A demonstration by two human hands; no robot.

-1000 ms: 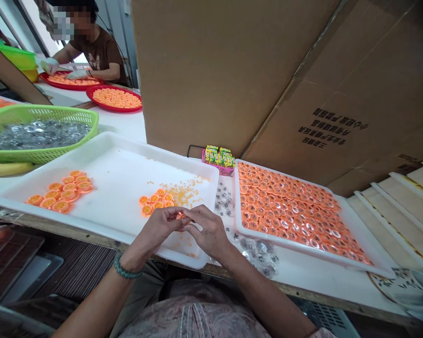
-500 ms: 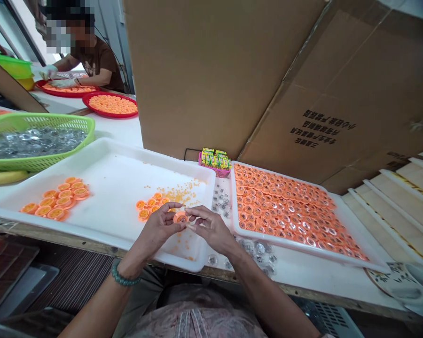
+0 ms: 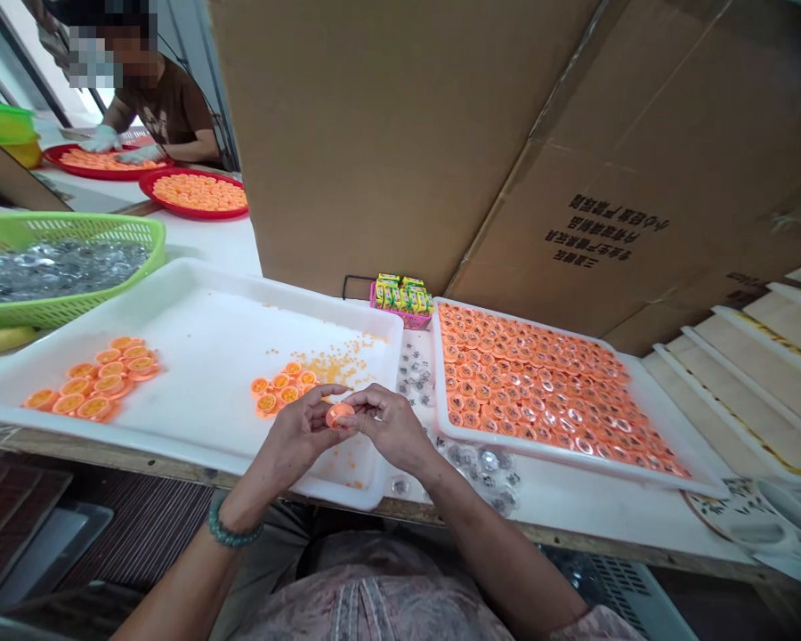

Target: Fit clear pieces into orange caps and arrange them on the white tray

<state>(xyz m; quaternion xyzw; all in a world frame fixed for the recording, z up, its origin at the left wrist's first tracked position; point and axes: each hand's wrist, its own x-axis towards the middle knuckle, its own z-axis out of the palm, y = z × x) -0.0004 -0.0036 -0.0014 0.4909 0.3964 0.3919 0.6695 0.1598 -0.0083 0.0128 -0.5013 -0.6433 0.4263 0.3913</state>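
Note:
Both of my hands meet over the right end of a white tray (image 3: 206,356). Between the fingertips of my left hand (image 3: 307,423) is a small round orange plastic piece (image 3: 340,414). The closed fingers of my right hand (image 3: 387,423) press on its right side. Behind my hands lie a small cluster of orange round pieces (image 3: 281,389) and scattered tiny yellow beads (image 3: 337,361). A larger group of orange round pieces (image 3: 97,381) rests at the tray's left end. Small clear plastic parts (image 3: 484,467) lie on the table right of my hands.
A tray (image 3: 547,392) packed with finished-looking orange pieces stands at right. Behind are a pink basket (image 3: 407,317) of small yellow-green packets and tall cardboard (image 3: 400,133). A green basket (image 3: 67,307) holds clear parts. At back left, a gloved co-worker (image 3: 173,116) handles pieces in a red tray.
The orange piece has been tilted between my fingers, and my right fingers have shifted over its front. The whole view has moved slightly. The co-worker's hands have moved over the red tray.

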